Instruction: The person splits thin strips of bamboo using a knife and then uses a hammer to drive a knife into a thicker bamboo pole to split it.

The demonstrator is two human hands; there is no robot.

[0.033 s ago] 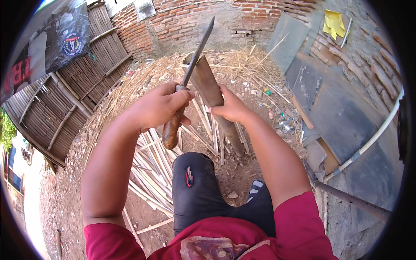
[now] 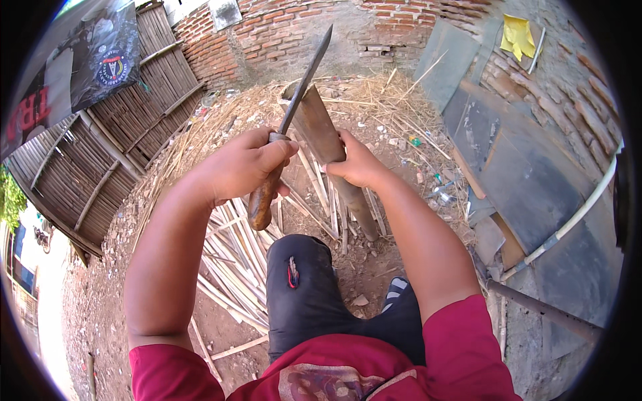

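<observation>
My left hand (image 2: 251, 164) is closed round the wooden handle of a long knife (image 2: 259, 208). Its dark, narrow blade points up and away, slightly to the right. In the picture the blade crosses the upper left rim of a thick brown bamboo pole (image 2: 317, 123); whether the two touch I cannot tell. My right hand (image 2: 358, 162) grips that pole around its middle, thumb on the near side. The pole leans, its hollow top tilted to the left and its lower end at the ground beyond my knees.
Split bamboo strips (image 2: 234, 257) lie in a pile on the dirt, left of my leg. Straw and litter (image 2: 374, 100) spread toward a brick wall (image 2: 281, 40). A bamboo fence (image 2: 110, 147) with a banner (image 2: 73, 67) is at left. Dark sheets (image 2: 535, 167) and a pale pipe (image 2: 568, 217) lie right.
The butt of the knife's handle has shifted very slightly to the left. Both hands keep their grips, and the pole stays in place.
</observation>
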